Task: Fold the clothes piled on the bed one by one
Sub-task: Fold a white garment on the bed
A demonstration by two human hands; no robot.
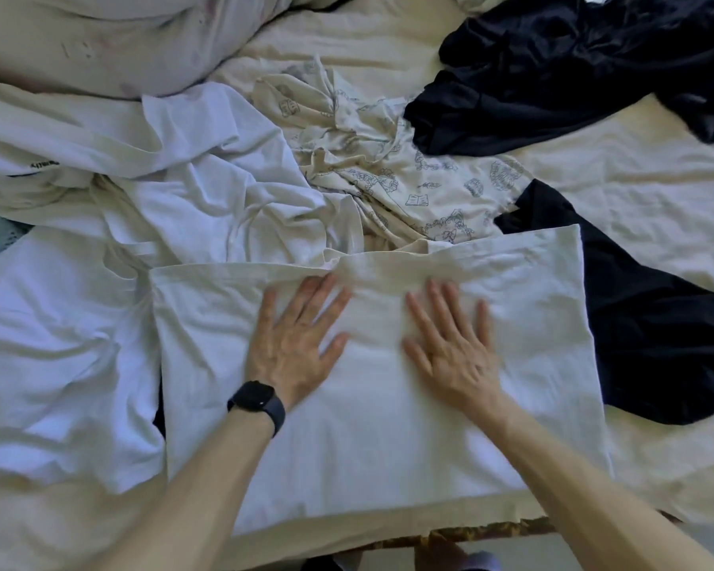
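Observation:
A white garment (388,426) lies spread flat in a rough rectangle at the near edge of the bed. My left hand (293,340), with a black watch on its wrist, presses flat on the cloth with its fingers spread. My right hand (450,344) lies flat beside it, fingers straight, also on the white cloth. Behind it lie a crumpled white garment (207,191), a cream printed garment (409,175) and a dark navy garment (553,76). Another dark piece (644,323) lies partly under the right edge of the flat garment.
A cream sheet (644,187) covers the bed. A large pale pillow (100,39) lies at the far left. More white cloth (58,356) lies at the near left. The bed's near edge (470,533) shows a patterned strip, with the floor below.

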